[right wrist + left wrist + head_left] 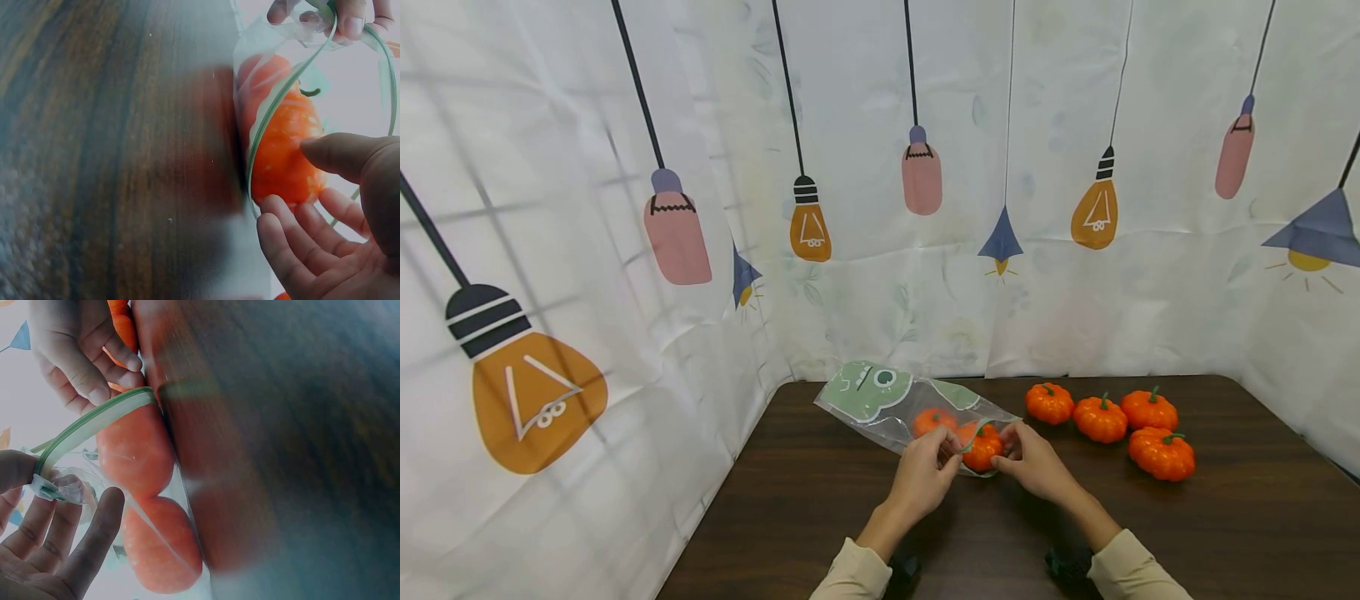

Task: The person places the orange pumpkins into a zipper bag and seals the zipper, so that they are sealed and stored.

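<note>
Bag, clear plastic zip type, printed with a green cartoon face (895,421): in the head view, lying on the dark wood-grain table (820,500), mouth toward the person. Contents: two orange mini pumpkins, the rear pumpkin (934,420) deeper in, the front pumpkin (982,450) at the mouth. Left hand (923,479) and right hand (1037,462) stand at either side of that mouth. Four loose pumpkins (1100,419) sit to the right, near one another. Hazard, as judged: a wide sweep of the right arm might knock the nearest ones and set them rolling.

Left wrist view: left thumb and fingers pinch one end of the green zip strip (95,416), which arches over the pumpkins. Likely fault: slick film slipping from this pinch, letting the mouth sag.

Right wrist view: front pumpkin within the zip loop, close to its lower edge. Right fingers loosely bent and parted, closed round nothing; whether the thumb tip touches the pumpkin cannot be told. Likely faults: the round pumpkin rolling back out if the mouth tips down, or fingertips snagging the strip and dragging the bag.
</note>
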A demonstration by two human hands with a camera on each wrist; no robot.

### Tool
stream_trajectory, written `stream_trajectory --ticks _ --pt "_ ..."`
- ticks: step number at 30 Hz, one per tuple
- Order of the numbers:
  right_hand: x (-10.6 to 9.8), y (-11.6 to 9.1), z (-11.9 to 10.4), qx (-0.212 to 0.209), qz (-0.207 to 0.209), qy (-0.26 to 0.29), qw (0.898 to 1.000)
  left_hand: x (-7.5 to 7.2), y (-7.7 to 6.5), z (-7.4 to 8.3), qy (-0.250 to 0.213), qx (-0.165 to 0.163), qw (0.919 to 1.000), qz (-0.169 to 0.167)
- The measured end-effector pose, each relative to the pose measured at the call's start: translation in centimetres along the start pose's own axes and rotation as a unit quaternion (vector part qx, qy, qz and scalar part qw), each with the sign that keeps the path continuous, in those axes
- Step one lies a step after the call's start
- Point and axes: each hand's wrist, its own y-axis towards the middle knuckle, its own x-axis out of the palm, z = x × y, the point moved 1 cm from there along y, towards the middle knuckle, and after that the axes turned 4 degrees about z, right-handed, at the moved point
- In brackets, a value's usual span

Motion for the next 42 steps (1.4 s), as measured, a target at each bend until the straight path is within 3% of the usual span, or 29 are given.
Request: stream_trajectory --ticks 13,21,30,42 --pt "-0.1 -0.2 -0.3 -0.064 -0.065 0.010 0.996 0.1 0.0 -0.1 0.006 0.005 1.0000 -0.003" --pt "-0.3 -0.3 -0.6 -0.074 -0.118 0.014 0.990 0.1 0.0 -0.2 -0.003 -0.001 0.9999 -0.010" --pt "-1.3 0.0 -0.1 -0.082 -0.092 0.011 0.992 0.1 0.0 -0.3 -0.002 0.010 0.9999 -0.008" --pt "-4.4 0.3 0.0 -0.038 -0.048 0.026 0.998 0.1 0.1 -0.4 -0.002 0.001 1.0000 -0.009"
